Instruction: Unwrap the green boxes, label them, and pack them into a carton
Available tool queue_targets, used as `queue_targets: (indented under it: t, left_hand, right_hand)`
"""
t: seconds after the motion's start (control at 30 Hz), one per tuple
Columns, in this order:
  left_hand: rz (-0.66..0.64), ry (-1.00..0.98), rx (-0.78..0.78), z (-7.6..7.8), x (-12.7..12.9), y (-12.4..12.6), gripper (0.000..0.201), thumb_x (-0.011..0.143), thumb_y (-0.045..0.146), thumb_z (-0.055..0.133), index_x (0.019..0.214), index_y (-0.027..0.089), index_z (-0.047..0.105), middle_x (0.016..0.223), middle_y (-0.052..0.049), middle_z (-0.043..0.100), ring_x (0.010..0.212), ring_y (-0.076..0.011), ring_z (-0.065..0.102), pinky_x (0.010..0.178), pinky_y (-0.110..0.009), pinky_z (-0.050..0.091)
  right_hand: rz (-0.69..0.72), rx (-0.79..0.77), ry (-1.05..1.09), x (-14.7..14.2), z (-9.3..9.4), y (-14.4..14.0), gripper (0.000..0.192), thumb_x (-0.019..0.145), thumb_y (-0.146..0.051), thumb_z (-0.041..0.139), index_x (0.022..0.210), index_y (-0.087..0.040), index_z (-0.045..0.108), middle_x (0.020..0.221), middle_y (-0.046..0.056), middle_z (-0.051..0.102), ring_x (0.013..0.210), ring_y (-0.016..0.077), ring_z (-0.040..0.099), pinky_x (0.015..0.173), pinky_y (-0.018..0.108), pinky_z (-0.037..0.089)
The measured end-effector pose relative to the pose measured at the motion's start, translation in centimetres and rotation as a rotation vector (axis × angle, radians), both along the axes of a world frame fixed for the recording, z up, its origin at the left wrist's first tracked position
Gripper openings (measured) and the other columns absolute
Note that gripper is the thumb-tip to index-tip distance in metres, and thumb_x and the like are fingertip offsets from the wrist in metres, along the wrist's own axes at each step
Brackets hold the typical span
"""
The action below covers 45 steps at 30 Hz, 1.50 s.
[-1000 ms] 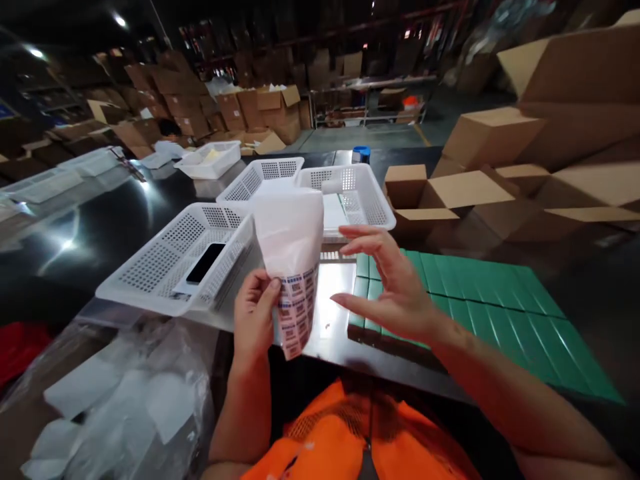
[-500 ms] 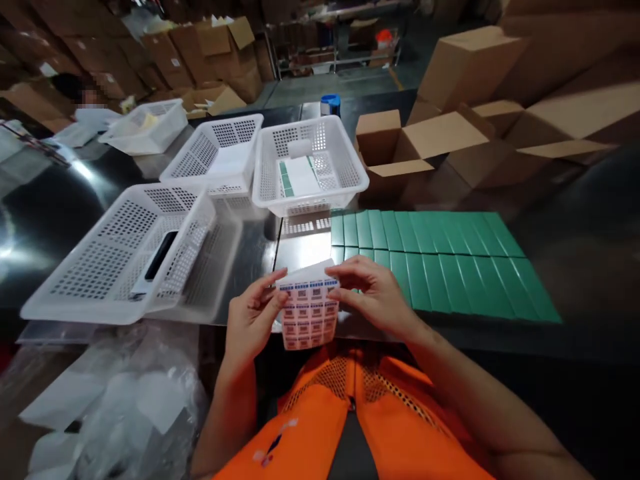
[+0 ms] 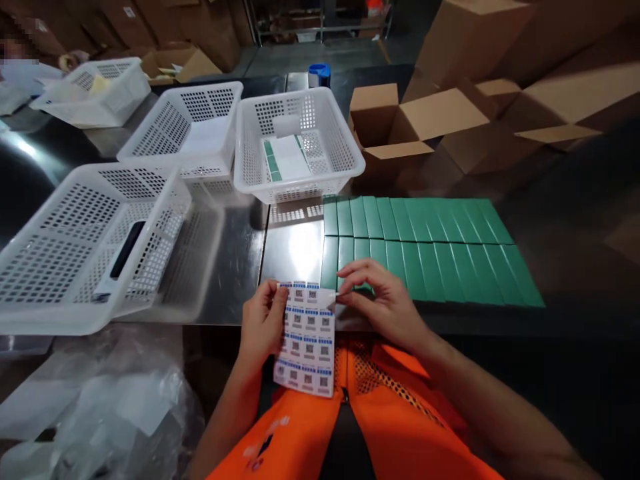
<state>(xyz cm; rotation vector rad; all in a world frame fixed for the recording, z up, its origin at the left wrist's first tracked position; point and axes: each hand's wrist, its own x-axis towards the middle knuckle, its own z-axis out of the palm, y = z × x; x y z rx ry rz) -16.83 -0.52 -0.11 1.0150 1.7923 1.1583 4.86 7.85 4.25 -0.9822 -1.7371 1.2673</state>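
left hand — fingers curled, pinching, thumb uppermost | right hand — palm down, fingertips pinching | bare forearms converge mid-frame

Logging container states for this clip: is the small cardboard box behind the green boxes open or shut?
Open. The cardboard box has its flaps standing up and folded outward, leaving the top uncovered; whether anything is inside cannot be seen.

At upper left we see four white perforated plastic baskets; open brown cardboard boxes sit upper right, a crinkled clear plastic bag lower left.
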Motion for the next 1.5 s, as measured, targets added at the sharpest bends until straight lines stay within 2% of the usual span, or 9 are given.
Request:
queue_targets:
  t: [0.2,0.43,0.63,0.83,0.93,1.07,1.2,1.33,1.5]
  left_hand:
    - [0.044,-0.052,-0.078,-2.3,-1.0,-0.3,0.043,0.086,0.062,0.062,0.083,0.019,0.060,0.067,0.001,0.063,0.057,-0.0143,0.057,0.050,-0.022,0.043]
    - [0.047,-0.156,-0.087,-3.5,-1.6,-2.1,0.044,0.087,0.063,0.061,0.085,0.019,0.061,0.069,0.000,0.066,0.059,-0.0146,0.058,0.052,-0.022,0.044]
    - [0.074,-0.170,-0.071,-3.5,-2.3,-2.1,0.044,0.086,0.063,0.063,0.084,0.019,0.062,0.066,0.001,0.064,0.059,-0.0140,0.057,0.054,-0.022,0.044]
    - [0.045,-0.143,-0.026,-2.6,-1.7,-1.7,0.041,0.088,0.060,0.062,0.084,0.019,0.063,0.066,0.001,0.063,0.057,-0.0132,0.055,0.053,-0.022,0.041]
    - [0.043,-0.109,0.003,-1.8,-1.1,-1.4,0.039,0.089,0.057,0.061,0.081,0.019,0.062,0.065,0.002,0.063,0.057,-0.0131,0.055,0.053,-0.022,0.041]
    - [0.013,-0.058,0.027,-0.9,-0.1,-0.7,0.035,0.090,0.053,0.059,0.078,0.020,0.062,0.063,0.002,0.063,0.056,-0.0135,0.056,0.053,-0.023,0.041]
    - [-0.025,0.040,0.024,-0.5,0.7,0.0,0.033,0.091,0.050,0.055,0.076,0.020,0.061,0.061,0.002,0.062,0.055,-0.0147,0.057,0.053,-0.024,0.040]
    - [-0.053,0.129,-0.013,-0.6,1.2,0.3,0.033,0.092,0.049,0.053,0.076,0.021,0.059,0.058,0.003,0.060,0.053,-0.0145,0.055,0.051,-0.024,0.037]
    - [-0.084,0.182,0.019,-0.9,1.5,-0.1,0.033,0.093,0.048,0.051,0.074,0.022,0.058,0.057,0.003,0.058,0.053,-0.0147,0.055,0.052,-0.025,0.038]
  right_hand:
    - [-0.012,-0.316,0.072,-1.3,-1.2,6.8,0.025,0.072,-0.038,0.078,0.087,-0.022,0.066,0.074,-0.001,0.068,0.069,0.0151,0.063,0.066,0.028,0.051]
    - [0.053,-0.412,-0.144,-2.1,-3.8,9.4,0.084,0.064,-0.023,0.077,0.139,-0.025,0.038,0.058,-0.011,0.060,0.053,0.0138,0.058,0.052,0.024,0.045]
    - [-0.006,-0.371,-0.252,-2.5,-4.0,9.0,0.067,0.065,-0.024,0.076,0.122,-0.026,0.040,0.062,-0.009,0.060,0.056,0.0158,0.060,0.055,0.027,0.046]
    - [-0.119,-0.064,-0.700,-3.3,-2.4,9.2,0.047,0.065,-0.022,0.082,0.103,-0.026,0.054,0.064,-0.003,0.060,0.065,0.0214,0.058,0.057,0.031,0.039]
    - [-0.059,-0.007,-0.583,-3.0,-1.9,7.9,0.036,0.067,-0.035,0.085,0.095,-0.026,0.064,0.071,-0.001,0.060,0.065,0.0190,0.054,0.057,0.030,0.039]
    - [0.222,-0.218,-0.308,-2.7,-1.6,4.0,0.026,0.081,-0.045,0.073,0.093,-0.022,0.071,0.078,0.001,0.066,0.066,0.0157,0.058,0.060,0.029,0.045]
    - [0.225,-0.132,-0.218,-2.3,-0.5,1.4,0.014,0.081,-0.036,0.074,0.078,-0.022,0.071,0.083,0.002,0.068,0.077,0.0163,0.061,0.071,0.031,0.047]
    - [0.047,-0.185,0.029,-1.1,0.1,3.3,0.020,0.081,-0.041,0.074,0.085,-0.025,0.063,0.092,0.001,0.067,0.089,0.0179,0.064,0.082,0.033,0.051]
    - [-0.041,-0.387,-0.057,0.2,-1.5,8.6,0.036,0.068,-0.033,0.079,0.092,-0.024,0.054,0.065,-0.006,0.059,0.061,0.0131,0.058,0.061,0.027,0.049]
